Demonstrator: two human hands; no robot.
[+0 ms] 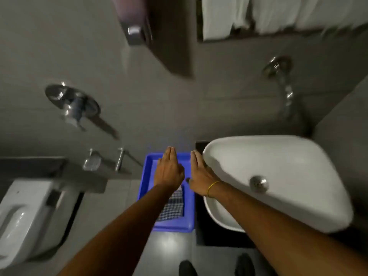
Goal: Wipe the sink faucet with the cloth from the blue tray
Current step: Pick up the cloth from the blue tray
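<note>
A blue tray (147, 176) sits left of the white sink basin (278, 156). A checked grey cloth (173, 206) lies in the tray, partly hidden by my left forearm. My left hand (168, 170) is stretched flat, palm down, over the tray with nothing in it. My right hand (200, 172) is also flat and empty, over the tray's right edge beside the basin rim. The chrome faucet (278, 76) juts from the grey wall above the basin, well beyond both hands. The view is motion-blurred.
A white toilet (25, 216) stands at the lower left, with a chrome wall valve (73, 104) and a soap dish (91, 162) above it. A dark cabinet (171, 36) and white towels (258, 14) hang above. The basin drain (258, 183) is central. My shoes (217, 265) are below.
</note>
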